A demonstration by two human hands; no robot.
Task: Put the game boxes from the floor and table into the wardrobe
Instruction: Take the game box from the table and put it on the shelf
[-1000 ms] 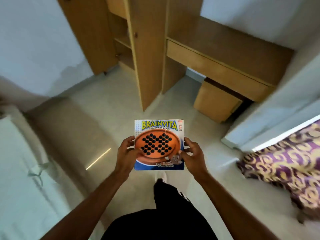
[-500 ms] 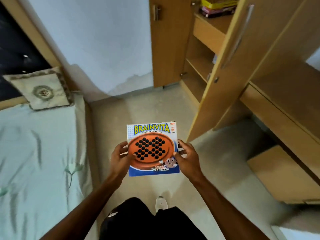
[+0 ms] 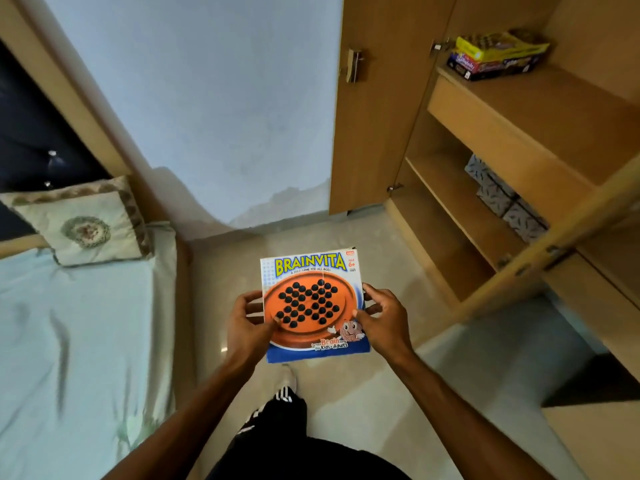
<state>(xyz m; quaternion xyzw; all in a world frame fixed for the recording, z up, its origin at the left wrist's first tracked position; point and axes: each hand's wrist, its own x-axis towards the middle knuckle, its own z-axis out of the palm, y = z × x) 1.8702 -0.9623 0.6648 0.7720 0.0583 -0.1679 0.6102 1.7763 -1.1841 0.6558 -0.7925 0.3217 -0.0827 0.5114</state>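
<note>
Now, carrying the Brainvita box (image 3: 313,306) to the open wardrobe (image 3: 381,133).
My left hand (image 3: 247,323) and right hand (image 3: 384,323) grip its side edges, thumbs on the lid, above the floor and well short of the shelves. I'd hold it flat so nothing inside shifts, then lay it squarely on the stacked game boxes (image 3: 495,57) on the upper shelf (image 3: 554,105).

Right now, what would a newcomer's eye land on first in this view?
The bright Brainvita box, gripped by the left hand and right hand, low in the centre. Then the open wardrobe on the right, with stacked game boxes on its upper shelf.
</note>
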